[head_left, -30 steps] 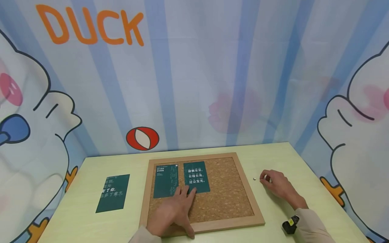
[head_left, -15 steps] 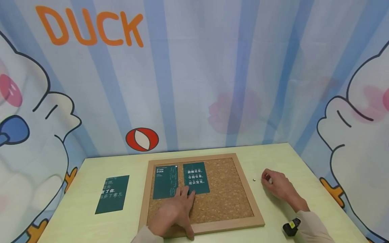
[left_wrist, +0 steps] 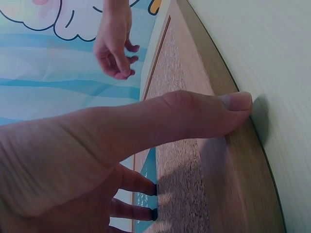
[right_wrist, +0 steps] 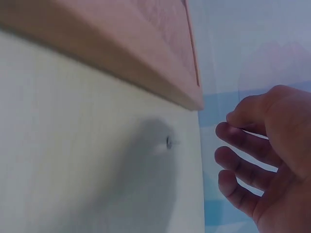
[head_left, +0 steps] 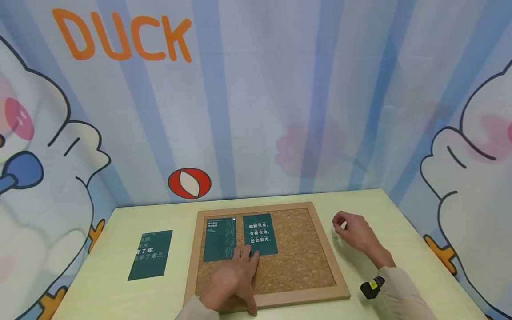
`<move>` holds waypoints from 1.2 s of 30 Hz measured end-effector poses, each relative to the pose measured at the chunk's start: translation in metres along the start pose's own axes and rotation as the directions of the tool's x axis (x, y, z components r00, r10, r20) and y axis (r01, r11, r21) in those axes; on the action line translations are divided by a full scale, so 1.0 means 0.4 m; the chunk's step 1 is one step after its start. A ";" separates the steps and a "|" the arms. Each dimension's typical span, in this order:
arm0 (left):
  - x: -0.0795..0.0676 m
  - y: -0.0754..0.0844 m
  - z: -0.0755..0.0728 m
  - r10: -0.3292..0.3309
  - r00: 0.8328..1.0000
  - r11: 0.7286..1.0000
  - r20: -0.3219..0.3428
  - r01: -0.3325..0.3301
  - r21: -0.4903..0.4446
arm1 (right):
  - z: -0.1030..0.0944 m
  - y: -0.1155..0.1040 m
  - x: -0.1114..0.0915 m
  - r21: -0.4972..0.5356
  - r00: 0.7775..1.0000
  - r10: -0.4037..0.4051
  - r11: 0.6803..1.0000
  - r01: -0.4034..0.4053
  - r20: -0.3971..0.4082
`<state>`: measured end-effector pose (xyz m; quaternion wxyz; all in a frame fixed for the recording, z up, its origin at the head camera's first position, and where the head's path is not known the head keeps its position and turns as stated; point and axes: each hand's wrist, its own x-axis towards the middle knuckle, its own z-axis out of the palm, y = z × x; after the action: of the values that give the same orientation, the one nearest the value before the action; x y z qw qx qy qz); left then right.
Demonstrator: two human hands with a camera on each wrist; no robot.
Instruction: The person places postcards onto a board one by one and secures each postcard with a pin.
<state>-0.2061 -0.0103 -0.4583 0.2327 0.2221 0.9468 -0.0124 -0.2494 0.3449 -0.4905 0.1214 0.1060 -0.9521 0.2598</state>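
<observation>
Head view: striped curtain (head_left: 260, 98) behind pale table (head_left: 96, 266), left grip (head_left: 234, 275) spread over corkboard (head_left: 298, 253), right grip (head_left: 359, 233) pressed together.

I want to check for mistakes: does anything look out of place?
Possibly: a tiny pin sits loose on the table beside the corkboard, although another pin seems to fasten a green card there. Nothing looks damaged.

My sleeve (head_left: 406, 291) is matt cloth, the cork (head_left: 296, 262) rough and grainy, its wooden frame (head_left: 304, 295) smooth, the cards (head_left: 150, 258) matt paper, the pin (right_wrist: 168, 142) metallic-looking, the surface (head_left: 96, 271) smooth.
</observation>
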 end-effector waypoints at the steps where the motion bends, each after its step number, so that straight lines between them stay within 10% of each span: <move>1: 0.000 0.000 0.000 0.000 1.000 1.000 0.001 0.000 0.000 | 0.003 -0.008 0.007 0.002 1.000 -0.002 1.000 0.002 0.009; 36: 0.004 0.010 -0.003 -0.011 1.000 0.999 -0.009 0.011 0.038 | 0.217 -0.269 0.201 0.020 0.989 -0.104 0.995 0.103 0.107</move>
<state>-0.2062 -0.0059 -0.4577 0.2243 0.2213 0.9486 -0.0308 -0.3123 0.1978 -0.4894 0.0824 0.1700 -0.9486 0.2540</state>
